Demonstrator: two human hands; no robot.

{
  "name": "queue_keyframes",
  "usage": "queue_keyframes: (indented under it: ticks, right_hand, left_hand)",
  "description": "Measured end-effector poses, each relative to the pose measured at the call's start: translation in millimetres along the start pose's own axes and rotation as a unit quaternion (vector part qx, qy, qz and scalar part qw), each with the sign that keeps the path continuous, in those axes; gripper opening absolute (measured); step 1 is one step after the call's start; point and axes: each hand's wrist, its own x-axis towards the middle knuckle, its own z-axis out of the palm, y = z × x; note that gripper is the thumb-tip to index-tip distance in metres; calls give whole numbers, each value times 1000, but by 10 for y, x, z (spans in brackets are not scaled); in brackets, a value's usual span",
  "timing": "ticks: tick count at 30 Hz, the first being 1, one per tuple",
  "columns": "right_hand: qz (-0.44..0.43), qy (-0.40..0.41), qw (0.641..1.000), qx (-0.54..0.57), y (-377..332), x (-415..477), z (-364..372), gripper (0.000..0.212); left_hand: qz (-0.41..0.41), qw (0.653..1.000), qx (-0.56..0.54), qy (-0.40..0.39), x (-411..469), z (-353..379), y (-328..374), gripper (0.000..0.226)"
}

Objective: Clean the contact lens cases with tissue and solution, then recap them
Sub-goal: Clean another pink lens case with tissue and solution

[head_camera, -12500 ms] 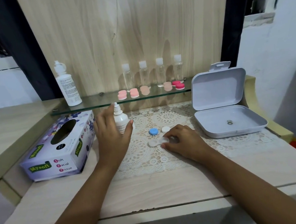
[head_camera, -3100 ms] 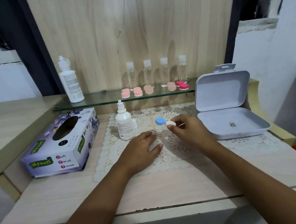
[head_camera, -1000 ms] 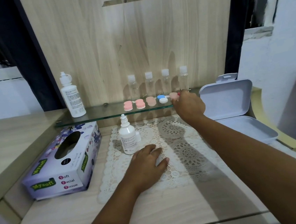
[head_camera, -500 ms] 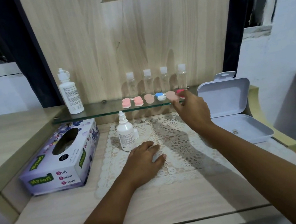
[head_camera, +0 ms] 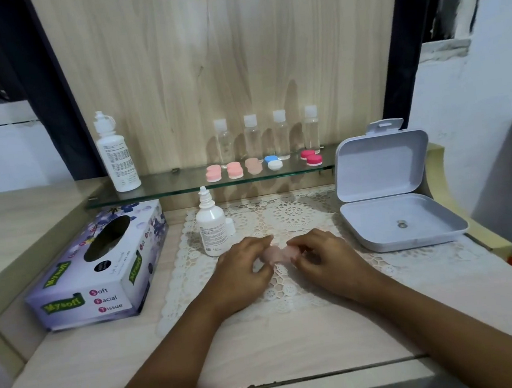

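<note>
A pale peach contact lens case [head_camera: 276,254] lies on the lace mat [head_camera: 298,217] between both hands. My left hand [head_camera: 243,269] pinches its left end and my right hand [head_camera: 320,255] pinches its right end; fingers hide most of the case. A small white solution bottle [head_camera: 210,227] stands uncapped just left of my left hand, its small cap [head_camera: 229,227] beside it. The tissue box [head_camera: 104,266] sits at the left. On the glass shelf [head_camera: 159,188] rest several capped cases: pink ones [head_camera: 213,173], the blue-and-white one [head_camera: 273,162] and a magenta one [head_camera: 311,157].
An open grey plastic box [head_camera: 389,208] sits to the right of the mat with a small ring inside. A tall white bottle [head_camera: 116,158] and several small clear bottles [head_camera: 280,134] stand on the shelf against the wooden back panel. Bare tabletop lies in front of the mat.
My right hand came back down from the shelf with a peach case, leaving the blue-and-white case there. My left hand lifted off the mat and took the case's other end.
</note>
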Motion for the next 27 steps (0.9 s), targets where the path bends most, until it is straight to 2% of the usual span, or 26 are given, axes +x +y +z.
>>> queue_keyframes:
  ticks: [3, 7, 9, 13, 17, 23, 27]
  right_hand:
    - [1, -14, 1000, -18, 33, 14, 31, 28]
    - [2, -4, 999, -37, 33, 18, 74, 45]
    - [9, 1, 999, -42, 25, 16, 81, 51]
    - [8, -6, 998, -56, 33, 16, 109, 36]
    - [-1, -9, 998, -64, 11, 10, 116, 35]
    - [-14, -4, 997, -74, 21, 1, 123, 21]
    - [-17, -9, 997, -72, 27, -3, 121, 21]
  left_hand:
    - [6, 1000, 13, 2, 9, -4, 9, 57]
    - [17, 1000, 13, 17, 22, 1, -21, 29]
    - [21, 1000, 11, 20, 18, 3, -18, 28]
    - [19, 998, 52, 2, 18, 6, 2, 37]
    - [27, 999, 31, 19, 9, -14, 9, 28]
    - [17, 998, 9, 58, 9, -6, 38, 24]
    - [-3, 997, -7, 77, 20, -3, 42, 24]
